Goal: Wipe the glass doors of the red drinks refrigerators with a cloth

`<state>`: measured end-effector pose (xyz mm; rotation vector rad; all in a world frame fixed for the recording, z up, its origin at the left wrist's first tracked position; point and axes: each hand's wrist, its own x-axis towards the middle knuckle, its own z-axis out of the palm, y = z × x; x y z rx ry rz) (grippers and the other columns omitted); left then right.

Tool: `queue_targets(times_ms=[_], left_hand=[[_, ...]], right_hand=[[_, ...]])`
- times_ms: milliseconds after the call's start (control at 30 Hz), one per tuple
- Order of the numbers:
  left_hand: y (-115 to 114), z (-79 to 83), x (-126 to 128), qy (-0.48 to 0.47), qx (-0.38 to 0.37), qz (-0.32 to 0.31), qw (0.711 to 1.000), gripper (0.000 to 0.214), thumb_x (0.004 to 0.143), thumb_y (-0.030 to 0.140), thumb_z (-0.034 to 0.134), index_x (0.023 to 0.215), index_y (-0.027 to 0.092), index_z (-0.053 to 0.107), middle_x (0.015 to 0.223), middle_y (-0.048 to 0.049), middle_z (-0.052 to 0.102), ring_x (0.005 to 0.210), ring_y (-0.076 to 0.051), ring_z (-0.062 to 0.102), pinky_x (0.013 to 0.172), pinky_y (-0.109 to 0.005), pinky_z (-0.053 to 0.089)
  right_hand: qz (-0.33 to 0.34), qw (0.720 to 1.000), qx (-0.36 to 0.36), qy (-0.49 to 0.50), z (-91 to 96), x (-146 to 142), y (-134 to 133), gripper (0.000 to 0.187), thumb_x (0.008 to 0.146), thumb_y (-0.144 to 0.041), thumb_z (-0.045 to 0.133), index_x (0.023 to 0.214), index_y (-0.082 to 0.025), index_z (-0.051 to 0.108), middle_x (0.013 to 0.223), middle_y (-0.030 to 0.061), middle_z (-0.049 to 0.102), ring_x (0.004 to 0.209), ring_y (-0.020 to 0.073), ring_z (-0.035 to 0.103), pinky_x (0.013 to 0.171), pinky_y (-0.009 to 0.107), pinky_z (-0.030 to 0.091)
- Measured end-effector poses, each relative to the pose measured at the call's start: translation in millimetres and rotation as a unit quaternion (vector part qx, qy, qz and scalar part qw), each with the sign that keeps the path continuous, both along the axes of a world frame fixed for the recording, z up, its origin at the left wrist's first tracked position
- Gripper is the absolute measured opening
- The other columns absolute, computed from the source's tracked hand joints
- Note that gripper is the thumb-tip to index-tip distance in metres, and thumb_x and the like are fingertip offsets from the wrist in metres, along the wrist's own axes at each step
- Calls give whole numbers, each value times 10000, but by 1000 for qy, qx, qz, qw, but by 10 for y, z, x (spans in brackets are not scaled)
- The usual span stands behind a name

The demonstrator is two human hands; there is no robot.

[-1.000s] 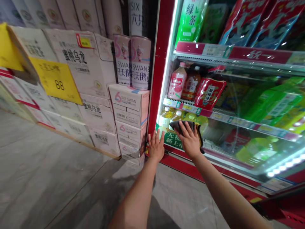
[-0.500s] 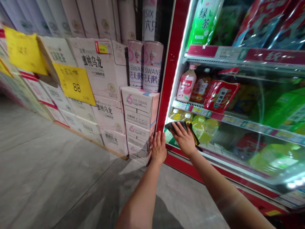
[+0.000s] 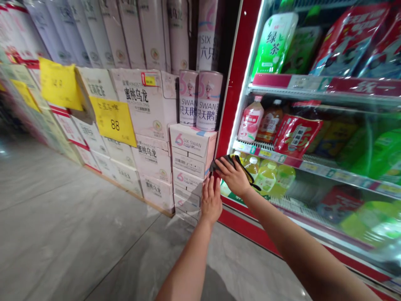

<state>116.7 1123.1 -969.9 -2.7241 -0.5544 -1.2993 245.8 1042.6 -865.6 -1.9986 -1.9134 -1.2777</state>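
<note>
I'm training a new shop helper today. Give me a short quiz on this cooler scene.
1. True or false: the right hand presses a dark cloth against the cooler.
2. The left hand: A) holds a bottle, B) is open and empty, C) grips a can?
3. What number is on the yellow sign?
Key: 1 true; 2 B; 3 88.
</note>
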Motion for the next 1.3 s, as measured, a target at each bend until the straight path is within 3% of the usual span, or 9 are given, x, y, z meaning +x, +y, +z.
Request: queue_targets(times_ms=[133, 233, 400, 533, 700, 800, 933, 1067, 1300], left_hand=[[-32, 158, 73, -25, 0, -6, 1000, 910, 858, 59, 534, 1651, 172, 101, 1694, -179, 241, 1573, -334, 209, 1256, -556, 309], [-48, 355, 165, -30, 0, -5, 1000, 922, 839, 73, 574, 1647, 178, 141, 1690, -172, 260, 1561, -343, 249, 1246, -553, 331], [-66, 876, 376, -24, 22, 3, 999, 850, 859, 142, 612, 1623, 127, 239, 1658, -197, 320, 1559, -340, 257, 1257, -519, 314], [-31, 1325, 582, -62, 40, 7, 997, 839, 936, 215, 556, 1635, 58, 120, 1672, -237, 258, 1569, -336, 222, 1279, -505, 261], [58, 1769, 838, -104, 30, 10, 994, 763, 1027, 272, 426, 1650, 125, 10, 1709, -219, 143, 1571, -336, 213, 1264, -492, 284], [95, 2027, 971, -118, 42, -22, 992, 740, 1050, 303, 379, 1650, 153, -25, 1724, -185, 70, 1584, -307, 170, 1273, -479, 262], [126, 2406, 1135, -166, 71, -77, 981, 744, 1057, 316, 365, 1646, 179, -68, 1726, -168, 92, 1590, -289, 153, 1270, -516, 267], [141, 2889, 1278, -215, 70, -68, 972, 749, 1049, 298, 392, 1648, 191, -44, 1726, -172, 89, 1592, -302, 138, 1252, -530, 305], [134, 4001, 1447, -253, 55, -67, 963, 735, 1051, 373, 364, 1651, 172, -11, 1726, -170, 111, 1596, -310, 117, 1273, -570, 229]], right_hand=[[2, 1000, 27, -5, 369, 65, -14, 362, 976, -203, 565, 1325, -225, 659, 1620, 74, 434, 1515, 304, 346, 1240, 632, 230], [-5, 999, 43, -13, 661, 102, -26, 369, 980, -197, 555, 1334, -234, 651, 1625, 67, 428, 1519, 306, 336, 1242, 636, 219], [-14, 999, 45, -27, 1228, 156, -42, 379, 983, -211, 552, 1347, -247, 651, 1634, 60, 413, 1520, 312, 329, 1244, 634, 220], [-23, 997, 47, -50, 1698, 210, -61, 366, 991, -219, 546, 1336, -254, 662, 1626, 58, 429, 1513, 320, 343, 1230, 636, 248], [-15, 996, 64, -67, 2173, 283, -84, 346, 978, -211, 564, 1296, -258, 693, 1602, 60, 463, 1500, 334, 359, 1229, 658, 221], [-13, 994, 76, -74, 2414, 317, -84, 354, 988, -222, 541, 1309, -253, 689, 1598, 65, 468, 1498, 345, 356, 1221, 670, 227], [-16, 993, 84, -82, 2777, 349, -50, 356, 1007, -258, 503, 1308, -244, 694, 1588, 75, 481, 1485, 358, 373, 1208, 673, 260], [-2, 992, 89, -87, 3252, 393, 25, 357, 993, -270, 518, 1301, -255, 697, 1591, 67, 476, 1482, 367, 373, 1228, 679, 213], [10, 992, 101, -69, 4275, 463, 76, 373, 995, -261, 502, 1317, -199, 680, 1617, 103, 434, 1501, 368, 336, 1229, 682, 198]])
